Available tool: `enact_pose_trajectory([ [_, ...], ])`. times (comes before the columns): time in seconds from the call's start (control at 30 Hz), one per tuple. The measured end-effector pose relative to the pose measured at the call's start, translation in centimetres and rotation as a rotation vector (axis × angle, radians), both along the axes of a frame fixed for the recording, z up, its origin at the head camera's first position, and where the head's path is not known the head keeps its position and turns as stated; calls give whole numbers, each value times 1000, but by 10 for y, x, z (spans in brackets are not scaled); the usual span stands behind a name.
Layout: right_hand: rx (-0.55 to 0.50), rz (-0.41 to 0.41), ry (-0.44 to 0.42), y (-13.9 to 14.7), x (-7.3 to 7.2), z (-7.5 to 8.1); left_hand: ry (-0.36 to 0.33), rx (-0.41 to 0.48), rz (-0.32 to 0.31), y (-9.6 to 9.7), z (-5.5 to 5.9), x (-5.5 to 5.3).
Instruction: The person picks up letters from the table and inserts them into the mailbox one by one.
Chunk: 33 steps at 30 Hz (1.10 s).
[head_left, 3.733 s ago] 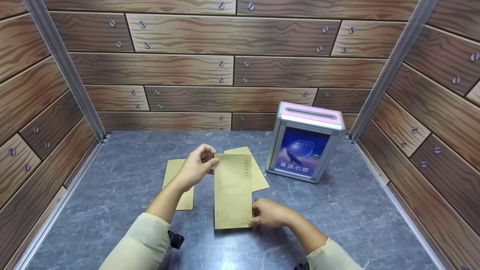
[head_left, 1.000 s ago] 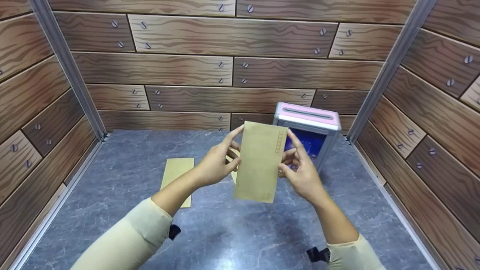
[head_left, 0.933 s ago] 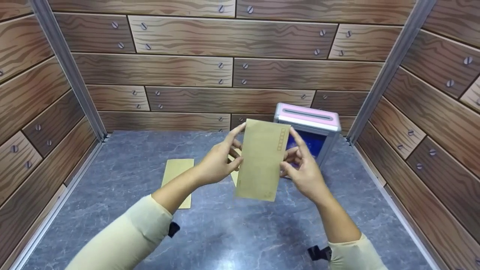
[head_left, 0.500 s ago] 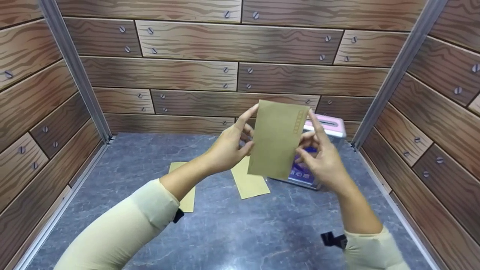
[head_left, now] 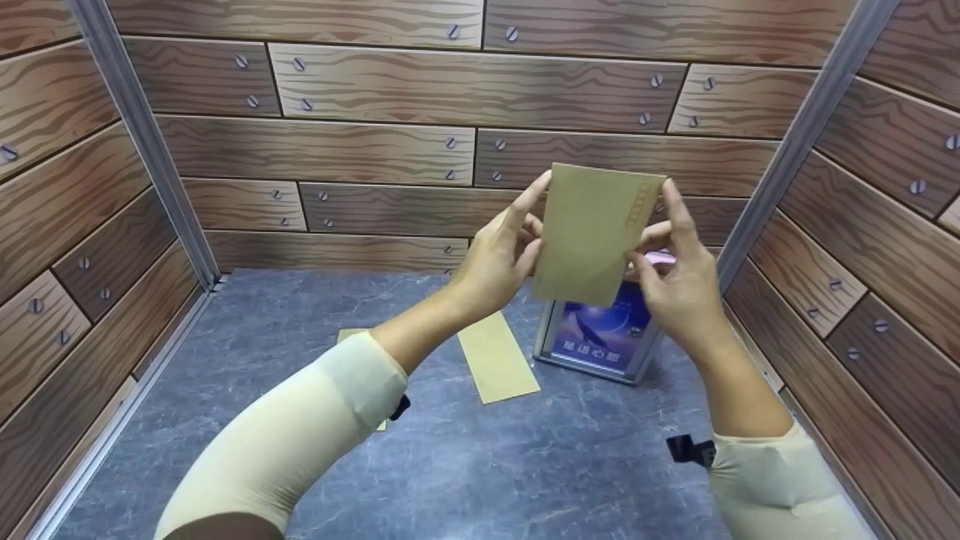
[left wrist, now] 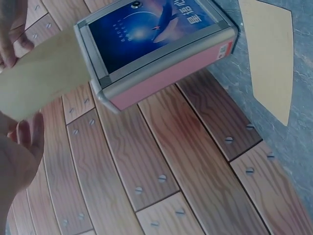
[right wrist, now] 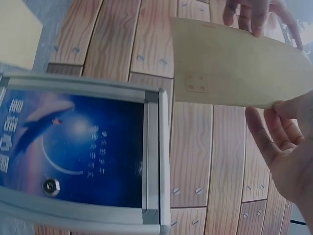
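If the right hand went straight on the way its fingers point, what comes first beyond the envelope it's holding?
Probably the plank-patterned back wall; the right hand seems higher than the box and would likely pass over, though depth is unclear.

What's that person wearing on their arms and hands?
Pale cream fabric sleeves, plain, with no pattern showing. A small, angular black attachment shows beside each one. The left hand and right hand are bare: no gloves or rings showing.
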State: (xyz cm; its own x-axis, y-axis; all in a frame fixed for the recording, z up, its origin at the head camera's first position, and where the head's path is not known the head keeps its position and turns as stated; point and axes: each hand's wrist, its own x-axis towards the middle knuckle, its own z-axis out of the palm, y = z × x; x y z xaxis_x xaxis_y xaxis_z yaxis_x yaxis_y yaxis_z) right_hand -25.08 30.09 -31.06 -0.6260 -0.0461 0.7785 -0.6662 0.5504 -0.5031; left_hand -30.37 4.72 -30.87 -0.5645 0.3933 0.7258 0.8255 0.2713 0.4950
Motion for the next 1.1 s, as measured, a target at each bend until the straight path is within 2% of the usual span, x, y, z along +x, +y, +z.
enact_pose_trajectory([
  [0.13,14,-22,78,5,-5,0,67,46,25,8,-1,-6],
  [0.3,4,-50,137,12,-5,0,149,76,24,21,-1,-11],
  [0.5,7,-117,229,21,-9,7,225,138,40,41,7,-20],
  [0.63,0,-147,251,29,-13,12,274,181,42,55,10,-29],
  [0.9,-8,-224,262,44,-23,16,287,206,16,80,10,-45],
  [1.1,18,-276,284,57,-36,7,254,192,-38,93,-1,-59],
])
